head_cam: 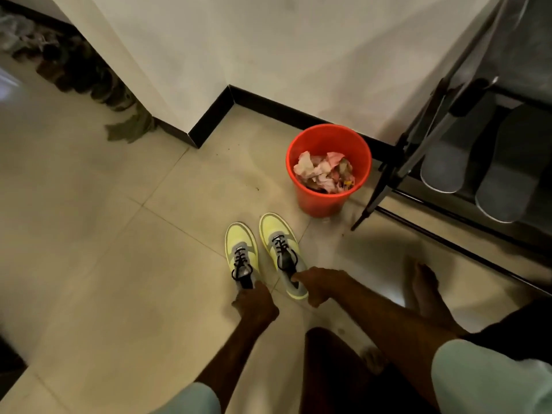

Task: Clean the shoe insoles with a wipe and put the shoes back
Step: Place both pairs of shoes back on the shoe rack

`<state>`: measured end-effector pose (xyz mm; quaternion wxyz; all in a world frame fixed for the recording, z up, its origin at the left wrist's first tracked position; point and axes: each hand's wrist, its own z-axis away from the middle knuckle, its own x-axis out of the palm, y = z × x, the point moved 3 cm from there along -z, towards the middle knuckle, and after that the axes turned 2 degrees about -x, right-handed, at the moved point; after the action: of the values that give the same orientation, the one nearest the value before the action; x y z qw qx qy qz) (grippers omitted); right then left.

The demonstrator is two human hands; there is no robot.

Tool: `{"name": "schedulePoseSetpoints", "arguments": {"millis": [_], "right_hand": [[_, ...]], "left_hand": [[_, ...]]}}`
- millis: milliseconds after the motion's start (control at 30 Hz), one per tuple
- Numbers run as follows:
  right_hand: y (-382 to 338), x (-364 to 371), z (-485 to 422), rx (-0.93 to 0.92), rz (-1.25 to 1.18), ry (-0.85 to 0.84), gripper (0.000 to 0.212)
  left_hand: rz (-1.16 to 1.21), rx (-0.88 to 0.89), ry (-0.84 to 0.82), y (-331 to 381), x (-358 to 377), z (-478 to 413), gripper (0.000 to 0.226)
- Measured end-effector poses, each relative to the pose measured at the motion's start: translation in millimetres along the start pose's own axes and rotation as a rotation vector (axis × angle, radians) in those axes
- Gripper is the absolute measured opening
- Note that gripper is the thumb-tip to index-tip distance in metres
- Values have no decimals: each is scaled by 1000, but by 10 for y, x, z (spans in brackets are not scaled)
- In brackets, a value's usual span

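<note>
Yellow-and-grey laced left sneaker (241,252) and matching right sneaker (279,243) stood side by side on the beige tiled floor (104,264), lower centre. My left hand (255,304) gripped the left heel, my right hand (321,285) the right heel, near a red plastic bucket (319,201).

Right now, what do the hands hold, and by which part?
The left hand grips the left sneaker at its heel; the right hand grips the right sneaker at its heel collar.
</note>
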<state>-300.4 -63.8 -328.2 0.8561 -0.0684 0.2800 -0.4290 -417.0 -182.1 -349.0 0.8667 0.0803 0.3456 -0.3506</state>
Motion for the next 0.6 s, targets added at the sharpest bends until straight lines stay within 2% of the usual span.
{"name": "schedulePoseSetpoints", "arguments": {"millis": [100, 233, 333, 467, 533, 600], "right_hand": [[2, 73, -232, 13, 76, -40, 73], [37, 200, -433, 62, 177, -87, 68], [33, 265, -531, 92, 245, -108, 66], [32, 256, -594, 85, 271, -43, 62], [40, 241, -602, 95, 254, 2, 64], [44, 197, -597, 97, 218, 40, 57]], "left_hand": [[6, -49, -99, -134, 239, -182, 64], [37, -54, -132, -222, 390, -378, 73], [-15, -62, -116, -308, 450, -493, 57], [-38, -17, -47, -400, 515, -548, 37], [-71, 30, 26, -415, 536, -532, 35], [-60, 67, 63, -413, 548, -504, 39]]}}
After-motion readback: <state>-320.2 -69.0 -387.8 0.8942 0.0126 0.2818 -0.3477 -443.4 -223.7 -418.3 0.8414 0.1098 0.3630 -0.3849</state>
